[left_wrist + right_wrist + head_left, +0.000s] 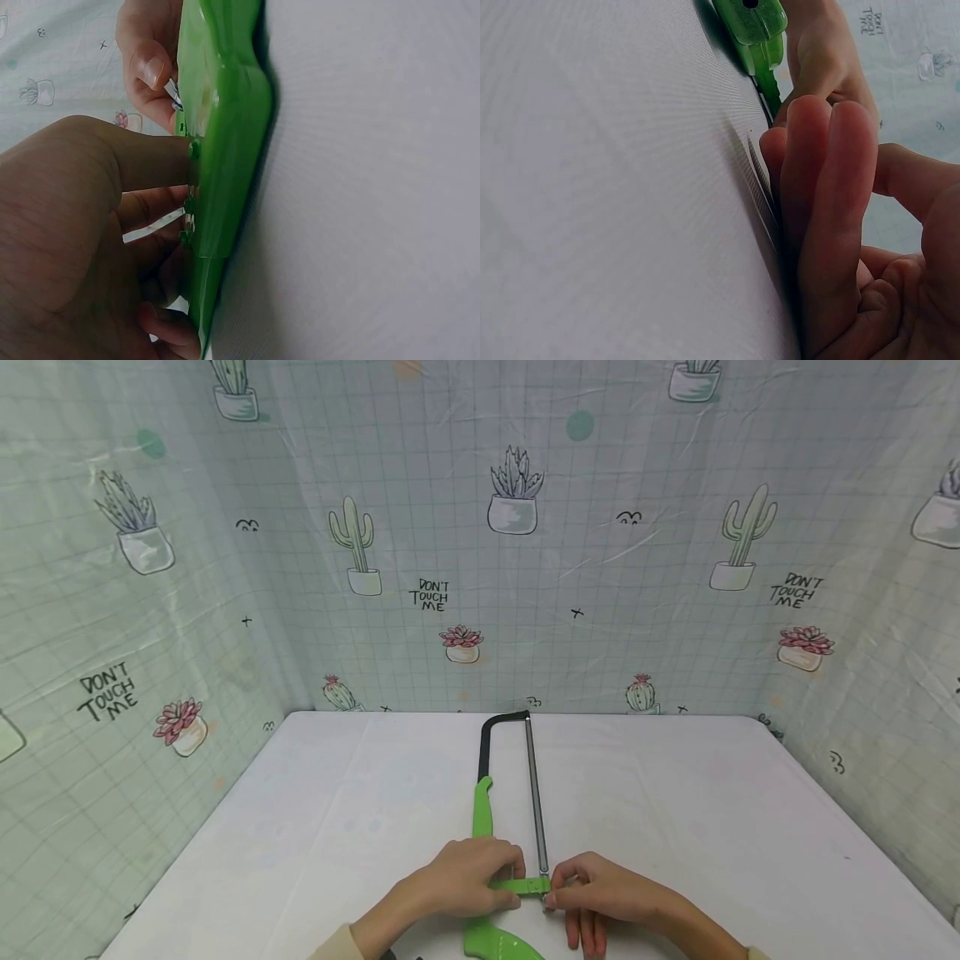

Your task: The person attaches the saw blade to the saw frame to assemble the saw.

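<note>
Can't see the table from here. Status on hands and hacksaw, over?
Left hand gripping green hacksaw. Right hand pinching metal fitting at blade's near end. Hacksaw lying on table. Nothing seen blocking blade.

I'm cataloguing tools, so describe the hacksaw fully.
The hacksaw has a glossy green, plastic-looking body with a handle at the near end, a bent black frame and a gray, metallic-looking blade running from the frame's far tip to a green crossbar. It lies on its side on the white table. The left hand grips the body by the crossbar; the right hand pinches at the crossbar's blade end.
</note>
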Motion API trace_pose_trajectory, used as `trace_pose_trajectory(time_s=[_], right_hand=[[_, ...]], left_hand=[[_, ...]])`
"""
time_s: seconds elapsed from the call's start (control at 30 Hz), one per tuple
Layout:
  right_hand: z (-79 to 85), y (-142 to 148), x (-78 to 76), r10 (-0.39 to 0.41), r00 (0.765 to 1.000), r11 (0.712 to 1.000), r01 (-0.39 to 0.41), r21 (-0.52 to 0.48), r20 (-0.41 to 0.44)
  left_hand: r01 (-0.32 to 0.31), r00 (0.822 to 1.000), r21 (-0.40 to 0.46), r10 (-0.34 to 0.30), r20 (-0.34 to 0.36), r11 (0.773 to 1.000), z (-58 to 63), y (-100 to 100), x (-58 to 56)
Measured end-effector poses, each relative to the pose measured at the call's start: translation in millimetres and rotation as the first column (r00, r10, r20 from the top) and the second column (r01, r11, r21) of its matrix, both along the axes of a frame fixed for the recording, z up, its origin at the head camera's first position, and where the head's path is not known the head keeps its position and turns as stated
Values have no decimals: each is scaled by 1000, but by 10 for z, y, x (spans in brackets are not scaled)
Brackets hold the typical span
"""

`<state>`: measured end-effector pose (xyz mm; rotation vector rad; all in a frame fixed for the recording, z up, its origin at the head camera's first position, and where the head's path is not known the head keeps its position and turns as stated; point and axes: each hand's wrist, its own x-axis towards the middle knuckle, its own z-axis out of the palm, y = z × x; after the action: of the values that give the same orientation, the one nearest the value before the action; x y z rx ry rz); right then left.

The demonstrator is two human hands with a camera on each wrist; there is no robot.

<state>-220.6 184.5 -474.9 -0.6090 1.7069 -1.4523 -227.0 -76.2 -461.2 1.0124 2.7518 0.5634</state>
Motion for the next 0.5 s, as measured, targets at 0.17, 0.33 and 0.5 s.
trace_pose_trajectory(time_s=[0.17, 0.33, 0.5], right_hand=[[-2, 0, -3, 2, 1000, 1000, -2, 2, -4], [1, 1, 3, 1, 1000, 1000, -1, 2, -5], [2, 3, 6, 1, 1000, 1000, -1, 1, 1]], left_hand=[[-3, 1000, -3, 3, 3, 1000, -8, 7, -6], [-4, 1000, -3, 4, 7, 1000, -17, 11, -9], [-4, 1000, -5, 4, 8, 1000, -20, 11, -8]])
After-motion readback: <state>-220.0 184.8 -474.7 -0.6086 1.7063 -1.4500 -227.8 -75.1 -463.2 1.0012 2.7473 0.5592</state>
